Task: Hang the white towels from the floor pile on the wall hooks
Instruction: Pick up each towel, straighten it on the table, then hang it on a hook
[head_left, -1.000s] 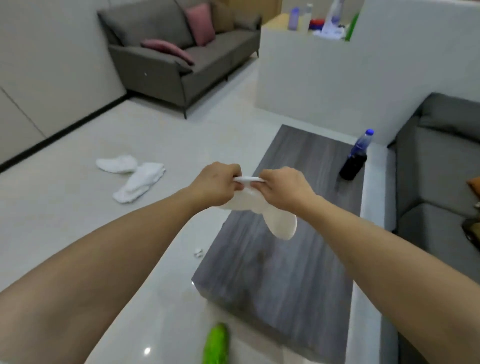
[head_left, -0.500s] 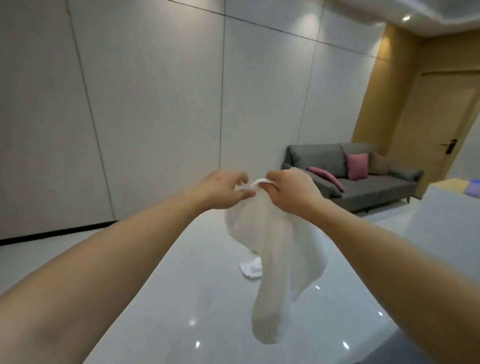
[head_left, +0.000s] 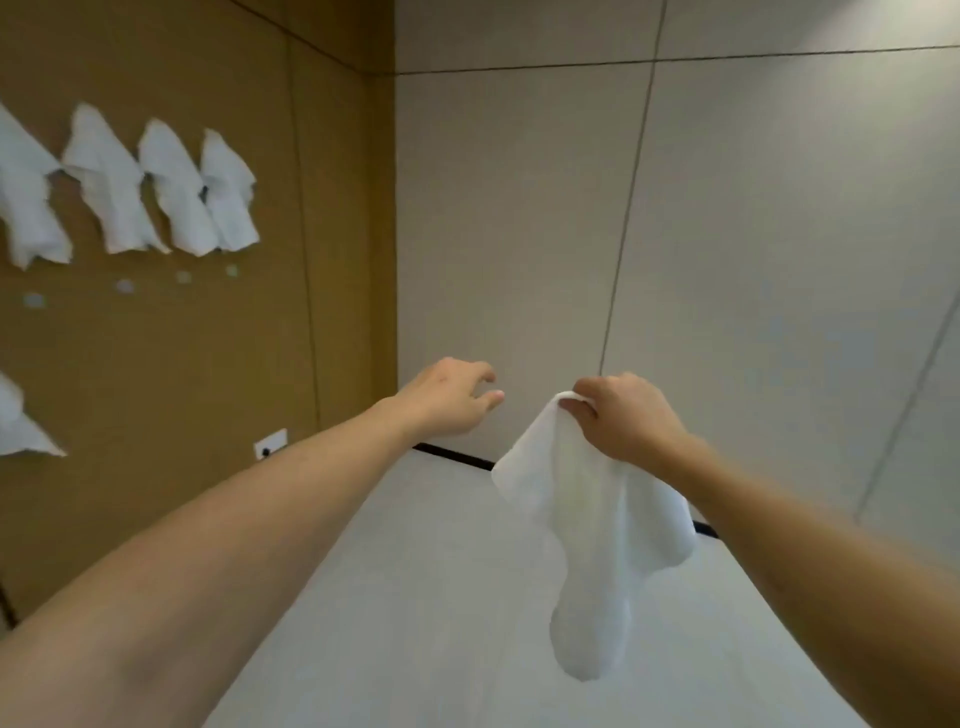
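Note:
My right hand (head_left: 626, 418) pinches a white towel (head_left: 592, 551) by its top loop; the cloth hangs down in the air over the pale floor. My left hand (head_left: 449, 397) is a short way to the left of it, fingers loosely spread, holding nothing. On the brown wall at the far left several white towels (head_left: 176, 192) hang in a row from hooks. Below them is a row of small round empty hooks (head_left: 183, 277). Another hung towel (head_left: 18, 423) shows at the left edge, lower down.
The brown wall (head_left: 234, 364) meets a pale panelled wall (head_left: 519, 234) at a corner straight ahead. A white wall socket (head_left: 270, 443) sits low on the brown wall. The light floor (head_left: 415, 597) stretches between my arms.
My view has swung left from the sofa side to the brown hook wall. My left hand has let go of the towel loop and moved away; the right hand still holds the towel.

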